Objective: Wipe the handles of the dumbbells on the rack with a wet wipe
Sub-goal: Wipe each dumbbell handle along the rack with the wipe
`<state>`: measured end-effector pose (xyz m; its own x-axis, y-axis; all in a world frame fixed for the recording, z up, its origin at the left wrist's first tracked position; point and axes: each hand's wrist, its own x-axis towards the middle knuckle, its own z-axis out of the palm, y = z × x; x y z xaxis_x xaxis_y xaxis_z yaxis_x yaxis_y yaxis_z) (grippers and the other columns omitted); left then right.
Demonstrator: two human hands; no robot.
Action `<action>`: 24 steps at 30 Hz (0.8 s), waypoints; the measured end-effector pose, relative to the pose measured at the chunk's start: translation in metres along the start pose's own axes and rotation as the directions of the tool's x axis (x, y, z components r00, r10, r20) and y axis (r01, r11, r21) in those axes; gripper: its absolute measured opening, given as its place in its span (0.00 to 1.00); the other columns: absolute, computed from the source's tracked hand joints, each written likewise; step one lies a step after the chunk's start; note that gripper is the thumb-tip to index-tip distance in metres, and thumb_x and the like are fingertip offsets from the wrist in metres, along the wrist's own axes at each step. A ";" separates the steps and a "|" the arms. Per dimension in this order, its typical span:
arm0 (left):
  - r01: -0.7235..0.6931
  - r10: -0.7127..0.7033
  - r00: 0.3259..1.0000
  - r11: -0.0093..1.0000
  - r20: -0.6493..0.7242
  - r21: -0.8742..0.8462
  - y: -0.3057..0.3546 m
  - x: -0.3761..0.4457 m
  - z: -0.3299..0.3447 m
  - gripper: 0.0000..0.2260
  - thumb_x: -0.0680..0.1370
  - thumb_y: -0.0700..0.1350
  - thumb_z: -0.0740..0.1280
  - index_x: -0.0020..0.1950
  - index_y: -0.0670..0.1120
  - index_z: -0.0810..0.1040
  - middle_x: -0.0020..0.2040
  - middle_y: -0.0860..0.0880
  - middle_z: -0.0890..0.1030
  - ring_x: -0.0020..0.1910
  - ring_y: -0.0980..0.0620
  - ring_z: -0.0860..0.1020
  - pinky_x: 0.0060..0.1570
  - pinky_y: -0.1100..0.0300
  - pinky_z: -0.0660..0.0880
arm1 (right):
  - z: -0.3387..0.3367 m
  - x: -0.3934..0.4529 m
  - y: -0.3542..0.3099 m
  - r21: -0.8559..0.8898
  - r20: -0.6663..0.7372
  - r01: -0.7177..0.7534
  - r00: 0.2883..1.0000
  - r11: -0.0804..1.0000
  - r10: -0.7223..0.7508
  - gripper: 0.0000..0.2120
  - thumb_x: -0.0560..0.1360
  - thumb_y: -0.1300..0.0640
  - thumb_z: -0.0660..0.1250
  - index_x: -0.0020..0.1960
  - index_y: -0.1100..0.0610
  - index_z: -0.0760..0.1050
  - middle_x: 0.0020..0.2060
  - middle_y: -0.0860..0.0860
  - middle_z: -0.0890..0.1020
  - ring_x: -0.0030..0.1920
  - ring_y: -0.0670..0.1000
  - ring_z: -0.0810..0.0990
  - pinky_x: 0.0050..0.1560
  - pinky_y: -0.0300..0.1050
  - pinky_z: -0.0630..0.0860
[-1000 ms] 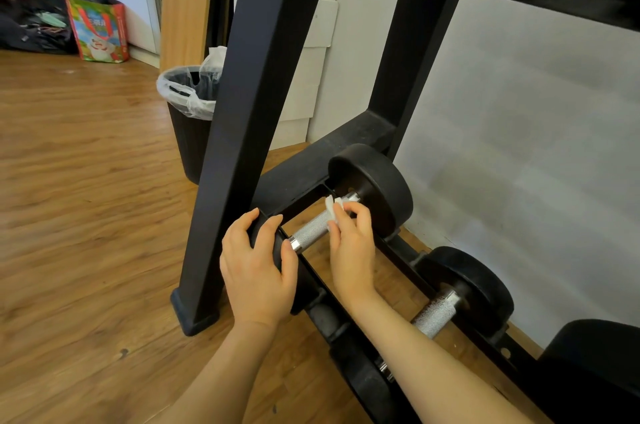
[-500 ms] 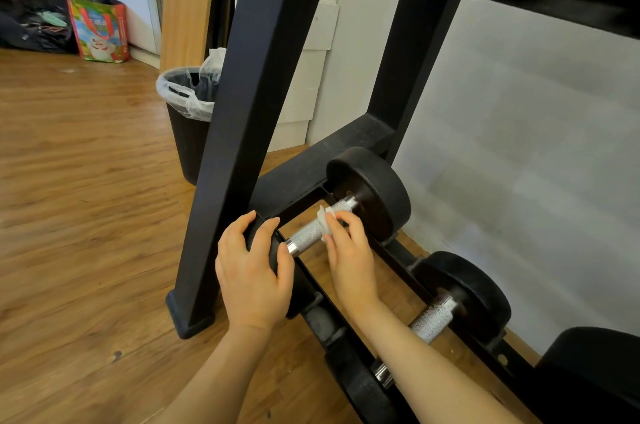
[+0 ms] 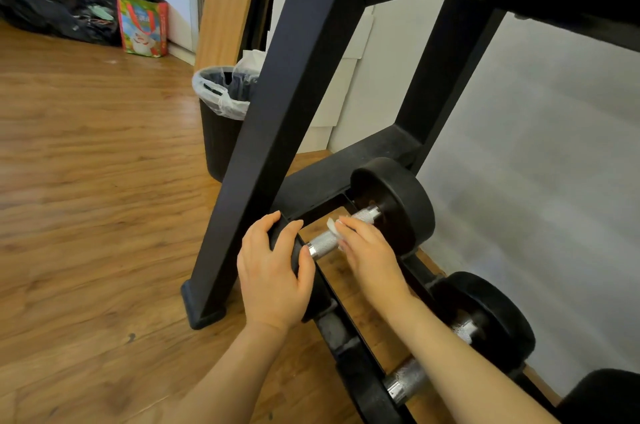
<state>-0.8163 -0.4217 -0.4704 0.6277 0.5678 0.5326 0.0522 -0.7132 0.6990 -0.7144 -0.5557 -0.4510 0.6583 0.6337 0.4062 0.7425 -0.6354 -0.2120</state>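
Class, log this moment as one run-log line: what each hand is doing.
left hand: grips near dumbbell head | right hand: presses wet wipe on handle | next dumbbell: untouched

Single view, head-worn, wide-angle. Looks forward and down from above and behind the left hand (image 3: 273, 280) and right hand (image 3: 370, 252), close to both. Faces the rack (image 3: 294, 112) low end, with floor (image 3: 86, 198) stretching left of the hands and wall (image 3: 536, 164) right.
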 end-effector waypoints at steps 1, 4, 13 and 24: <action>-0.004 0.004 1.000 1.000 -0.002 -0.002 0.000 0.000 0.000 0.19 0.77 0.52 0.58 0.63 0.47 0.79 0.66 0.45 0.73 0.67 0.46 0.69 0.62 0.50 0.64 | -0.001 0.002 0.003 -0.016 0.014 0.038 0.999 0.999 -0.037 0.20 0.74 0.66 0.70 0.66 0.62 0.74 0.61 0.56 0.79 0.61 0.57 0.77 0.62 0.49 0.73; -0.012 0.012 1.000 1.000 -0.001 -0.007 -0.001 0.000 0.001 0.19 0.77 0.52 0.59 0.63 0.47 0.79 0.66 0.45 0.73 0.66 0.46 0.69 0.62 0.50 0.65 | -0.007 0.010 0.009 -0.004 0.017 0.016 1.000 1.000 -0.016 0.20 0.74 0.66 0.70 0.65 0.63 0.75 0.61 0.57 0.78 0.61 0.57 0.77 0.62 0.50 0.73; 0.005 -0.005 1.000 1.000 0.010 -0.002 -0.002 0.000 0.001 0.19 0.77 0.53 0.58 0.64 0.48 0.78 0.66 0.45 0.73 0.67 0.47 0.69 0.64 0.49 0.65 | -0.021 0.021 0.008 0.006 0.154 0.003 0.988 1.000 -0.004 0.17 0.80 0.61 0.62 0.68 0.60 0.72 0.63 0.54 0.74 0.63 0.53 0.73 0.63 0.47 0.72; 0.012 -0.012 1.000 1.000 0.014 -0.006 -0.001 -0.001 0.001 0.19 0.77 0.53 0.58 0.64 0.49 0.78 0.67 0.46 0.72 0.68 0.48 0.68 0.65 0.50 0.63 | -0.031 0.035 0.005 -0.066 0.286 0.078 0.957 0.995 -0.056 0.16 0.82 0.53 0.59 0.67 0.54 0.73 0.61 0.47 0.74 0.57 0.47 0.75 0.57 0.44 0.75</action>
<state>-0.8162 -0.4219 -0.4714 0.6381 0.5704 0.5172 0.0553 -0.7039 0.7081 -0.6911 -0.5504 -0.4101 0.6237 0.7678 0.1464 0.7817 -0.6118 -0.1210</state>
